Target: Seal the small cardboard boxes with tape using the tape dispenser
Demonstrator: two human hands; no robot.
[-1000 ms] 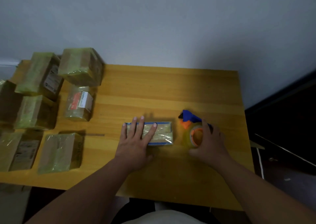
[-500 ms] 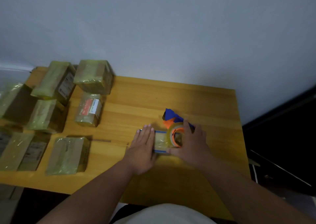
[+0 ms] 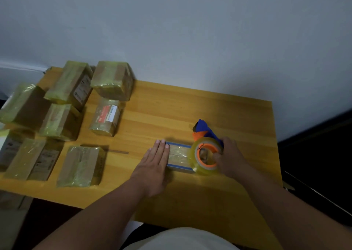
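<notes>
Small box [image 3: 179, 157] lies flat on the wooden surface [image 3: 219, 112], front centre, long axis running left-right across the view, short ends facing each hand, taped top up. Left hand [image 3: 154, 162] flat, fingers straight, together, pressing the box's left end and covering it. Right hand [image 3: 231, 157] curled round the tape dispenser [image 3: 206, 153], roll standing on edge at the box's right end, orange hub toward the camera, blue blade end pointing away toward the wall. Whether tape is already stuck down on the box can't be told, too shiny. Risks, judged: the box is light, so pulling the dispenser along its length could drag or swivel it if the left palm eases off, giving a crooked strip; tape could wrinkle or fold on itself if the roll tilts; the left fingertips sit right in the tape's path and may get stuck under it. Pile of already wrapped boxes [image 3: 112, 80] sits well apart, far left.
</notes>
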